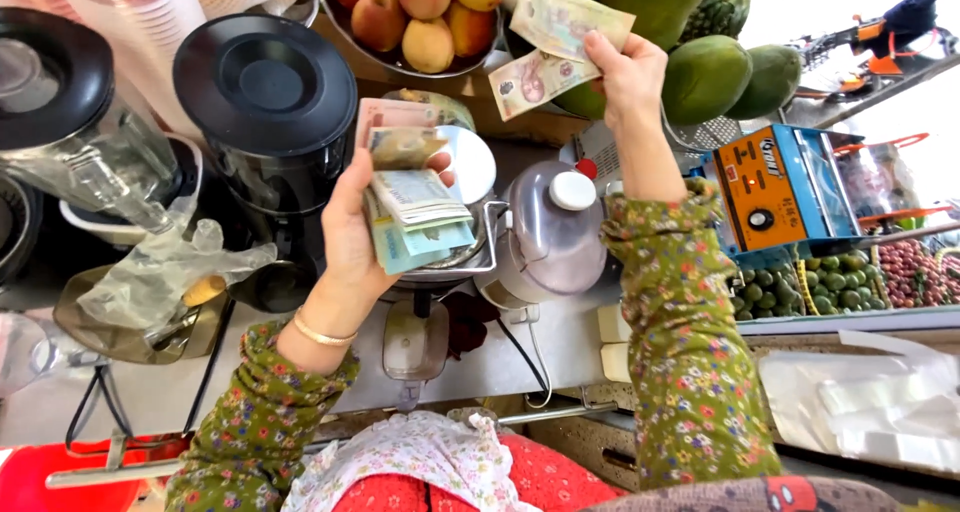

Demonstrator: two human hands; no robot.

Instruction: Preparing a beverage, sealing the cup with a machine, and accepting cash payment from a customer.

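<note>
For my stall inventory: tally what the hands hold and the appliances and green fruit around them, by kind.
Wads of banknotes in the left hand: 1
Loose banknotes in the right hand: 2
Blender jugs with black lids: 2
Orange-and-blue sealing machines: 1
Large green fruits fully in view: 2
Total: 8

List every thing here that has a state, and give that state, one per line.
Left hand: closed on a folded stack of banknotes.
Right hand: raised, pinching two loose banknotes.
Black blender jar: lid on.
Clear blender jar: lid on.
Plastic glove: crumpled, lying on the counter.
Fruit bowl: full.
</note>
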